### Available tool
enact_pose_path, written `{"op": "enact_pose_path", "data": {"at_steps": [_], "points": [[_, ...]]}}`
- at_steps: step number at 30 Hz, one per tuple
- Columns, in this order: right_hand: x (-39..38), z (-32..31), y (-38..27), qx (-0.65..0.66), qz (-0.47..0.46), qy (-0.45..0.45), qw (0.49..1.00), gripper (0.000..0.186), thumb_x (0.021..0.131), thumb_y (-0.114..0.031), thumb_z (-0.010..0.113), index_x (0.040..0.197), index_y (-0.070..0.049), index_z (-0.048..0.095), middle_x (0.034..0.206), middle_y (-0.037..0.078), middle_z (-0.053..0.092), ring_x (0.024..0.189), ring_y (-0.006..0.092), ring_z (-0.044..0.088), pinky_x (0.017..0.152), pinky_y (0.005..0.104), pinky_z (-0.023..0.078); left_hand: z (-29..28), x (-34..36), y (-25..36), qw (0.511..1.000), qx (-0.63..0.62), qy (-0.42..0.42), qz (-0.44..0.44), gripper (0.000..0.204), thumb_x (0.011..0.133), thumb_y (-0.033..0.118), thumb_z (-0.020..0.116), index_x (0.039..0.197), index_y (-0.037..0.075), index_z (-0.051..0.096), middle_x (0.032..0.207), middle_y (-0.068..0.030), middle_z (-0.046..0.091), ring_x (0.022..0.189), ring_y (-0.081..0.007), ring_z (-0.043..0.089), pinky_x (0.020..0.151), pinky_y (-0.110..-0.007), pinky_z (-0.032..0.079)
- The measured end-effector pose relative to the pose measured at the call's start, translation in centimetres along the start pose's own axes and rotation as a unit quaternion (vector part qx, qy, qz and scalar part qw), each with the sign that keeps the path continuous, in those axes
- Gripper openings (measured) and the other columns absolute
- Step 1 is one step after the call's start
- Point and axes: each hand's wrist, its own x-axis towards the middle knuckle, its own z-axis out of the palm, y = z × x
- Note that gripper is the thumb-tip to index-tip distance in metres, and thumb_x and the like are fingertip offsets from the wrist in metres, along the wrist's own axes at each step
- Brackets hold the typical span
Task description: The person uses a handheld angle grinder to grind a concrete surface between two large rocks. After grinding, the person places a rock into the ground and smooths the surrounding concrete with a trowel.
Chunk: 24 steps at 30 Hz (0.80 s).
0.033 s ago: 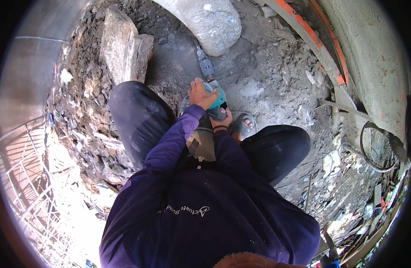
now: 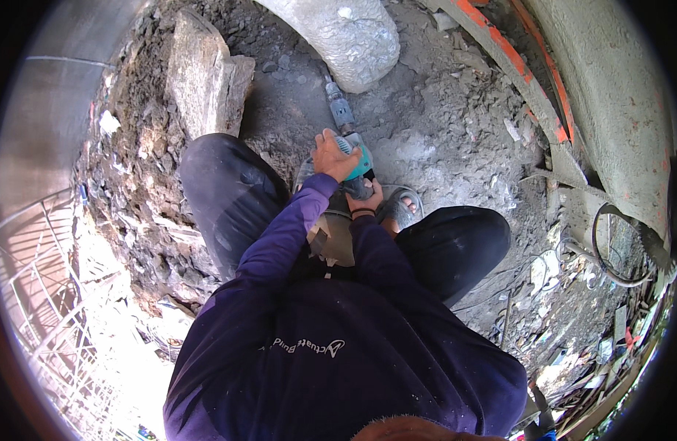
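Two-handed grip on the teal power tool (image 2: 363,163): left hand (image 2: 334,156) curled over the body, right hand (image 2: 367,197) wrapped around the rear end. Trigger finger hidden, can't tell if pressed. Grey chuck (image 2: 341,112) and thin bit (image 2: 327,76) point ahead of the grip, tip just beside the pale rounded block (image 2: 363,53); contact unclear. Best: firm wrists, push straight along the bit, sandalled foot (image 2: 405,209) right of the grip well clear.

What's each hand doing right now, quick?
Left hand: closed over the body of the teal power tool.
Right hand: closed on the same teal power tool, at its dark rear end.
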Motion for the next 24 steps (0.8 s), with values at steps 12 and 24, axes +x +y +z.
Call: {"op": "enact_pose_path", "data": {"at_steps": [12,24], "points": [[2.5,1.4,0.7,-0.003,0.011,0.011,1.000,0.028,0.092,-0.033,0.062,0.069,-0.018,0.054,0.074,-0.001,0.062,0.087,0.0270,0.063,0.088,0.0451,0.047,0.3,2.4,-0.8,0.999,-0.034,0.021,0.002,0.071,0.076,0.039,0.081,0.128,0.001,0.049,0.128,-0.0253,0.054,0.120,-0.0481,0.056,0.103,-0.055,0.045],[6.4,1.5,-1.0,0.075,0.037,-0.020,0.996,0.021,0.090,-0.029,0.058,0.078,-0.012,0.056,0.067,0.007,0.059,0.075,0.0292,0.061,0.093,0.0503,0.050,-0.9,4.0,0.4,0.996,-0.066,0.063,-0.020,0.072,0.077,0.044,0.078,0.129,0.003,0.051,0.129,-0.0255,0.055,0.118,-0.0490,0.058,0.102,-0.055,0.046]]}}
